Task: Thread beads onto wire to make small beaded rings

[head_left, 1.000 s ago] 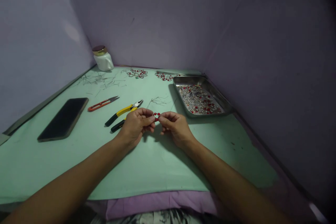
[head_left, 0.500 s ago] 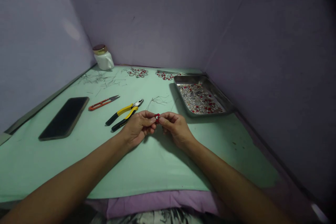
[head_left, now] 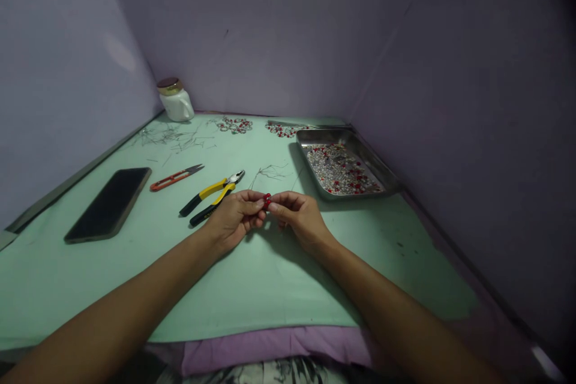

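Red bead piece (head_left: 267, 199) held in two hands above a pale green tabletop (head_left: 252, 300)

Piece: small cluster of glossy red beads, at centre, between the fingertips of both hands; largely covered by them. Bead count and stringing too small to make out; probably threaded on something thin.

Left hand (head_left: 236, 214): thumb and forefinger pinched on the piece's left side, remaining fingers curled under. Right hand (head_left: 299, 216): thumb and forefinger gripping the right side, the others folded, partly hidden. Both forearms cut off by the lower edge.

Pliers (head_left: 207, 195): black and yellow handles, metal head, handles spread; near handle overlapped by the left hand, contact uncertain.

Snips (head_left: 175, 179): orange, dark pointed blades. Phone (head_left: 110, 204): dark flat slab, far left.

Tray (head_left: 364, 153): shiny metal, rectangular, right of the hands; mixed small beads (head_left: 337, 171) inside, pale and red.

Strands (head_left: 270, 173): thin, grey, beyond the hands. Strand heap (head_left: 166, 138): tangled, back left.

Beaded loops (head_left: 236, 125) and second beaded group (head_left: 285, 130): red-dotted, back edge; detail unclear.

Jar (head_left: 177, 105): white, handled, gold-banded brown lid, back left corner.

Purple cloth (head_left: 279, 348): folded, front edge.
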{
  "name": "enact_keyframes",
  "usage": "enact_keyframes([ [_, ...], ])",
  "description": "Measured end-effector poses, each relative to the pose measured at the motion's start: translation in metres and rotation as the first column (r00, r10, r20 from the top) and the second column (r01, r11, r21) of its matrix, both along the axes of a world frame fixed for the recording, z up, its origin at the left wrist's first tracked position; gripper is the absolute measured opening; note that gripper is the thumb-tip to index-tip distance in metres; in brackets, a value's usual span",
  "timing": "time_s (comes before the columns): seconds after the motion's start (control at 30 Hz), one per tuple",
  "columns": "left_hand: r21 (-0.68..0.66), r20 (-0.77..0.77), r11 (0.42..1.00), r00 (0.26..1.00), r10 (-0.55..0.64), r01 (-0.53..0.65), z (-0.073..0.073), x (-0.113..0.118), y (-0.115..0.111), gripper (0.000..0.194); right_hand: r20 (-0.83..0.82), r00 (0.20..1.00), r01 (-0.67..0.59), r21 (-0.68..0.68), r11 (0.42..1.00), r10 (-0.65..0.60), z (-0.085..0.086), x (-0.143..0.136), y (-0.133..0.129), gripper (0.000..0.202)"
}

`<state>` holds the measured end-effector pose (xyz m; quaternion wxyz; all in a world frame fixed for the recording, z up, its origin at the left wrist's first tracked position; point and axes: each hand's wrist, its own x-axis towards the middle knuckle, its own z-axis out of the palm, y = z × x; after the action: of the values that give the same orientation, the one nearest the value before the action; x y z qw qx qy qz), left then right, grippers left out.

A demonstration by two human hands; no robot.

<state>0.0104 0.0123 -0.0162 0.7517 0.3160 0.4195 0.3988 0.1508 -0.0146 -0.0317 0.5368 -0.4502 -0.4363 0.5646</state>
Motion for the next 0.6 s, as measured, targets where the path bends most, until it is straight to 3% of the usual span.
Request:
enact_keyframes([
  [0.1, 0.070, -0.094, 0.998, 0.996, 0.009, -0.002, 0.000, 0.002, -0.002, 0.010, 0.036, 0.999, 0.012, 0.014, 1.000, -0.012, 0.001, 0.000, 0.000, 0.017],
  [0.17, 0.189, -0.222, 0.981, 0.971, 0.091, -0.049, 0.002, 0.003, -0.005, 0.011, 0.058, 0.998, 0.040, 0.022, 0.999, -0.041, 0.002, 0.000, 0.000, 0.017],
  [0.3, 0.453, -0.424, 0.891, 0.878, 0.222, -0.006, 0.006, 0.004, -0.009, 0.009, 0.074, 0.994, 0.081, 0.044, 0.996, -0.084, 0.001, 0.001, 0.001, 0.014],
  [0.5, 0.631, -0.443, 0.772, 0.852, 0.279, 0.076, 0.007, 0.002, -0.010, 0.007, 0.073, 0.996, 0.047, 0.082, 0.996, -0.053, -0.003, 0.005, 0.004, 0.011],
  [0.6, 0.645, -0.467, 0.758, 0.837, 0.285, 0.102, 0.004, 0.002, -0.008, 0.009, 0.095, 0.994, 0.045, 0.059, 0.997, -0.051, -0.006, 0.006, 0.007, 0.011],
])
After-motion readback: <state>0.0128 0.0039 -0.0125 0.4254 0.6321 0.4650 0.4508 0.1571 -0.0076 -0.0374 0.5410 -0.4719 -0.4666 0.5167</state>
